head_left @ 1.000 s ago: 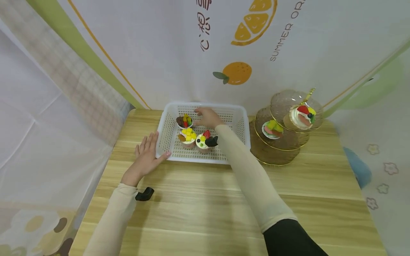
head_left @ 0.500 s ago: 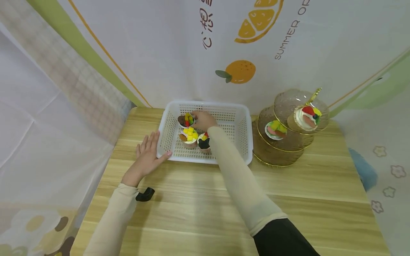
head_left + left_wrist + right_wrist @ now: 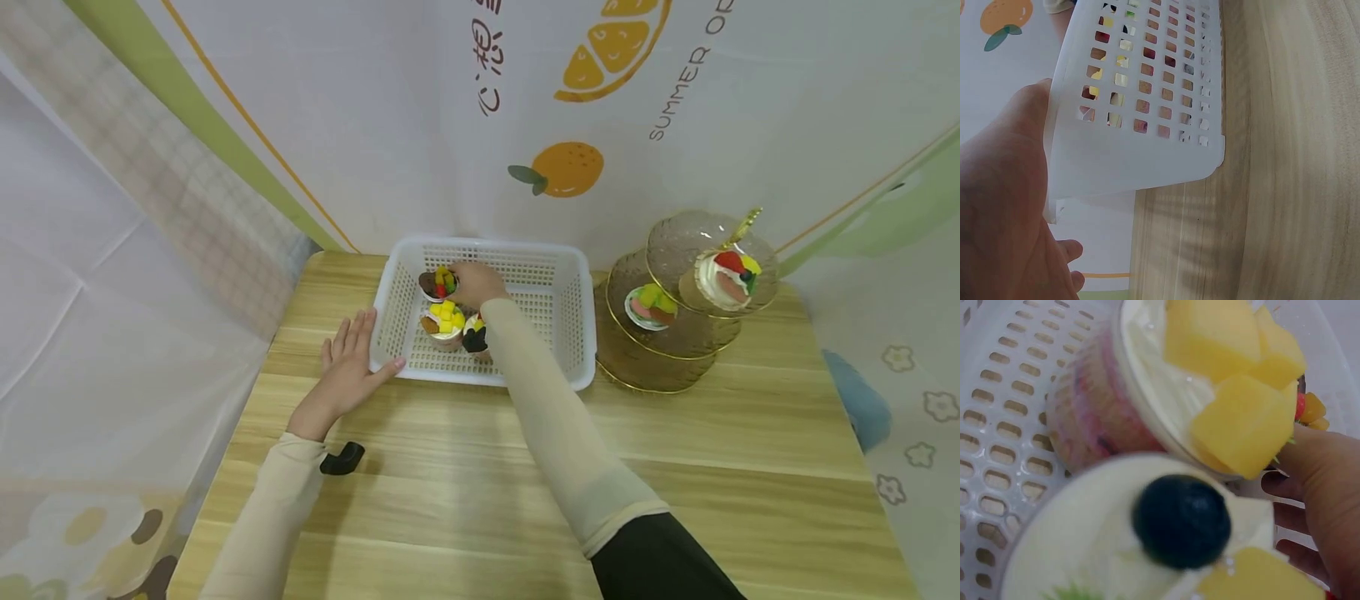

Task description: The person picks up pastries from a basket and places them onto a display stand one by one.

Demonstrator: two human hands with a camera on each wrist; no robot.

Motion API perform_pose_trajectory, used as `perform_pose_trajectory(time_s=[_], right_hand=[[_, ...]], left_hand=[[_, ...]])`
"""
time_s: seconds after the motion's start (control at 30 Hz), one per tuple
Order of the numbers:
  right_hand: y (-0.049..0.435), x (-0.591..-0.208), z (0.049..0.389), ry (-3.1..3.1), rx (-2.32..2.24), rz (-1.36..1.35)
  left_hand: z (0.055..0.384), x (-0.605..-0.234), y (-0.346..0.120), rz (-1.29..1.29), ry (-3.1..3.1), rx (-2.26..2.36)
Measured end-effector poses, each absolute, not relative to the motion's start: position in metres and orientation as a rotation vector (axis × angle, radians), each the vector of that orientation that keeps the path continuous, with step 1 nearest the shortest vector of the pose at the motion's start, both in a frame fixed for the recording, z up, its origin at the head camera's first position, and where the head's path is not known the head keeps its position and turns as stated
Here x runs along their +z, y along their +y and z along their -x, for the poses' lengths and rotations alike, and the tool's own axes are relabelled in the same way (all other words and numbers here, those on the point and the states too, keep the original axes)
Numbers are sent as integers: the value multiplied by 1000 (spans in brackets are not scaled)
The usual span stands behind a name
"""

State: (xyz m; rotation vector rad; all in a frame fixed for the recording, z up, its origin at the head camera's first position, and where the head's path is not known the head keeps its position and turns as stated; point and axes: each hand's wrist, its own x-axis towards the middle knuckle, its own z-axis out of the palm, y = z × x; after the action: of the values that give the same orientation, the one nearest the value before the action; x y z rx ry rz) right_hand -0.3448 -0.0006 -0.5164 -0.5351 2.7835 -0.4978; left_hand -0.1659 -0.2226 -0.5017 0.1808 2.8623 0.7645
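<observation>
My right hand [image 3: 480, 283] reaches into a white plastic basket [image 3: 450, 378]. Its thumb and fingers grip the side of a dessert cup topped with chocolate and fruit [image 3: 438, 284] at the back left; in the right wrist view this cup is mostly hidden. Just in front stands a cup with mango cubes [image 3: 1241, 419], and beside that a cream cup with a blueberry [image 3: 1085, 531], partly covered by my right wrist in the head view. My left hand [image 3: 345, 379] lies spread against the basket's front left corner, thumb along the rim, holding no cup.
Right of the basket, close to it, rises a tiered stand [image 3: 637, 371] of amber plates with gold rims. It bears a fruit-topped cup [image 3: 651, 307] on a lower tier and another [image 3: 723, 279] on top. A printed curtain [image 3: 420, 167] hangs behind the wooden table [image 3: 450, 517].
My right hand has moved left to the chocolate-topped cup and its fingers have closed on the cup's side. My left hand stays at the basket corner. The head view has shifted slightly.
</observation>
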Motion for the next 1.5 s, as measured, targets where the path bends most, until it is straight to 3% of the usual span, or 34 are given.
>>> perform_pose_trajectory(time_s=[0.7, 1.0, 1.5], right_hand=[[15, -498, 335, 2864, -587, 447], [30, -470, 337, 2850, -727, 458], [72, -440, 286, 2890, -804, 421]], left_hand=[[166, -496, -216, -200, 2873, 781], [168, -494, -217, -219, 2867, 783], [163, -497, -224, -186, 2839, 760]])
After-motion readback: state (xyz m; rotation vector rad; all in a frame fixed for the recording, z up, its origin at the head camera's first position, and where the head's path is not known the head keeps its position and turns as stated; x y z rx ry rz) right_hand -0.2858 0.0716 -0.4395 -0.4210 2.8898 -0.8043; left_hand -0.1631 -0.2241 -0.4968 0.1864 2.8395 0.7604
